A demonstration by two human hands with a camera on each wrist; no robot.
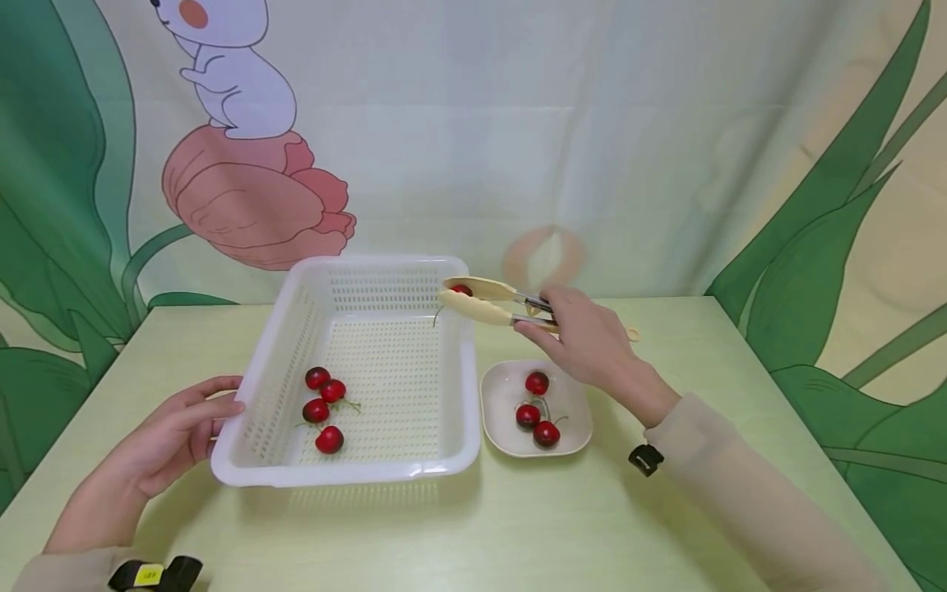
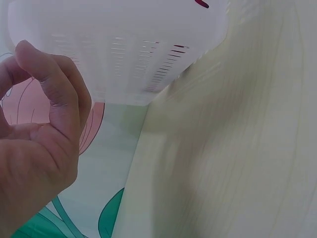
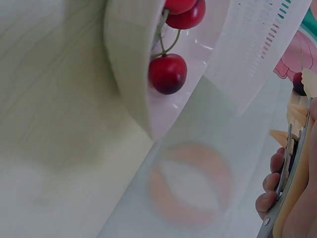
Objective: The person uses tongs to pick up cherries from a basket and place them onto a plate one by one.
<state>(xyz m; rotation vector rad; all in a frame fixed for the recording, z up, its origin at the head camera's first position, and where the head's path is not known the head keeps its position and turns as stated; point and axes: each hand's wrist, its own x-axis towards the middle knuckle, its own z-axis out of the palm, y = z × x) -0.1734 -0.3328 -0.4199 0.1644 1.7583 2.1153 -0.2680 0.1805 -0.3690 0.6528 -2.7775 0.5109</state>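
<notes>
A white plastic basket holds several dark red cherries towards its left side. At the basket's left wall, my left hand grips the rim with bent fingers, also seen in the left wrist view. My right hand holds a pair of tongs with cream tips and metal handles. Between those tips is one cherry, its stem hanging down, over the basket's right rim. Below the right hand, a small white dish carries three cherries with green stems.
The basket and dish stand side by side on a pale yellow-green table. Behind the table hangs a printed curtain with a white animal, a pink flower and green leaves. Black straps sit at both wrists.
</notes>
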